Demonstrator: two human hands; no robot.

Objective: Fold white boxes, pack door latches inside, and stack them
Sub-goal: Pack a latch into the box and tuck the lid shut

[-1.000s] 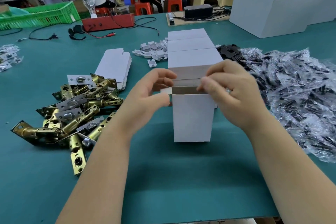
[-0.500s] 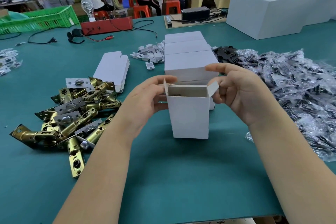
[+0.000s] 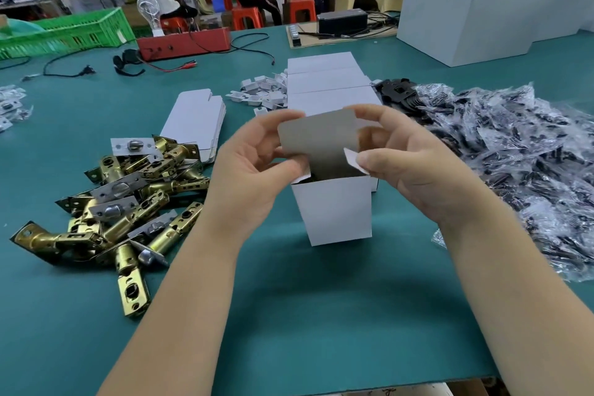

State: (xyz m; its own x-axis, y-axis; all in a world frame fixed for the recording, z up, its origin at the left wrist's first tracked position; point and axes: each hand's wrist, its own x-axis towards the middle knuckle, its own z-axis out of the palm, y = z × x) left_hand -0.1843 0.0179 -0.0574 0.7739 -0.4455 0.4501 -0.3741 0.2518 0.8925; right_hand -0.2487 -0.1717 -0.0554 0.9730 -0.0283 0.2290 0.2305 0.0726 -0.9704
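Note:
A small white box (image 3: 336, 212) stands upright on the green table mat, its top open and its grey-lined lid flap raised. My left hand (image 3: 254, 170) pinches the lid's left edge and the left side flap. My right hand (image 3: 408, 167) pinches the lid's right edge, its thumb at the right side flap. Something dark shows inside the box; I cannot make it out. A row of closed white boxes (image 3: 328, 83) lies just behind. Brass door latches (image 3: 122, 202) are heaped at the left.
A stack of flat box blanks (image 3: 194, 119) lies behind the latches. Black parts in clear bags (image 3: 514, 164) are piled at the right. Small white inserts (image 3: 260, 93), a red device (image 3: 184, 43), a green crate (image 3: 67, 32) and large white cartons (image 3: 491, 6) sit further back. People sit beyond the table.
The lid flap, folded down a second ago, has been lifted upright and the side flaps have sprung open. Both hands have shifted up to the lid's edges.

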